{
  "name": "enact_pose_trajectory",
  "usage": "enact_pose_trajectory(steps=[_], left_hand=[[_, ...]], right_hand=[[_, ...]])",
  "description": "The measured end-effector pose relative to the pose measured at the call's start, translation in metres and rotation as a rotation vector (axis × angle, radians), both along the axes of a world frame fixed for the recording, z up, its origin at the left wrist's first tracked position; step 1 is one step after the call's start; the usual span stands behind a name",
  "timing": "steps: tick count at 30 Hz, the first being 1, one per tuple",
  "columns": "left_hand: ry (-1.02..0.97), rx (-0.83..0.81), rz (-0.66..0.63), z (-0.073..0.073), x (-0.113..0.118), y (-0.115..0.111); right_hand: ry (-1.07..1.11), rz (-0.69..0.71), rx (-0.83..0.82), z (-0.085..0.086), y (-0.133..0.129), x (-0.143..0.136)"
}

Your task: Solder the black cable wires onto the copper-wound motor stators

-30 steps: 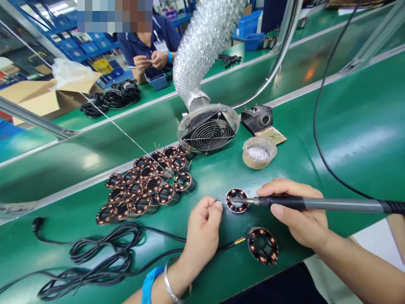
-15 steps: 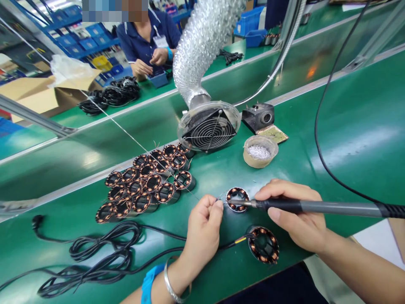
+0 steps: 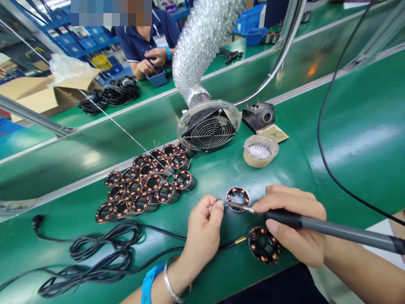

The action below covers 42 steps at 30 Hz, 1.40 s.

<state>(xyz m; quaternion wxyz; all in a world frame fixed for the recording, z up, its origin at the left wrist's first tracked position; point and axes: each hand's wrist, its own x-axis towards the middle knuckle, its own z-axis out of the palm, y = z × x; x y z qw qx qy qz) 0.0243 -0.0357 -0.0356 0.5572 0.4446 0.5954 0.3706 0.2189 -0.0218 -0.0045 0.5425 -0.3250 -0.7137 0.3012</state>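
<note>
My right hand (image 3: 294, 219) is closed around the dark grip of a soldering iron (image 3: 316, 223). The iron's tip lies over the near left rim of a motor stator (image 3: 239, 192) with copper windings, and pale haze shows inside the ring. At the stator's left side, my left hand (image 3: 205, 223) pinches the end of a thin solder wire (image 3: 126, 134) that slants down from the upper left. Fine leads by these fingertips are too small to make out. Closer to the table edge lies a second stator (image 3: 264, 245), joined to a black cable (image 3: 158, 257).
Several stators (image 3: 145, 181) stand grouped at left. Coiled cable (image 3: 104, 245) lies before them. A fume extractor (image 3: 209, 126) hangs over the bench, beside a tub of silvery bits (image 3: 260, 152) and an iron stand (image 3: 259, 116). Across the partition, a co-worker (image 3: 148, 46) handles something small.
The soldering iron's handle has swung down and towards me, so the iron is more tilted. Whitish haze has appeared in the stator. My left hand has stayed in place.
</note>
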Motion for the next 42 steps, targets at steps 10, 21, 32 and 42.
enact_pose_trajectory(steps=[10,21,32,42], left_hand=[[-0.007,-0.001,0.012,0.0,0.0,0.0],[0.008,0.015,-0.001,-0.002,-0.001,-0.001],[-0.03,-0.014,0.006,0.0,-0.001,0.001],[-0.154,-0.077,-0.008,0.01,0.0,0.004]], right_hand=[[0.009,0.017,0.043,0.001,0.0,0.004],[-0.005,0.019,0.044,-0.001,-0.001,0.003],[-0.116,-0.385,0.195,-0.012,0.01,0.023],[-0.453,-0.403,0.151,-0.026,0.023,0.034]])
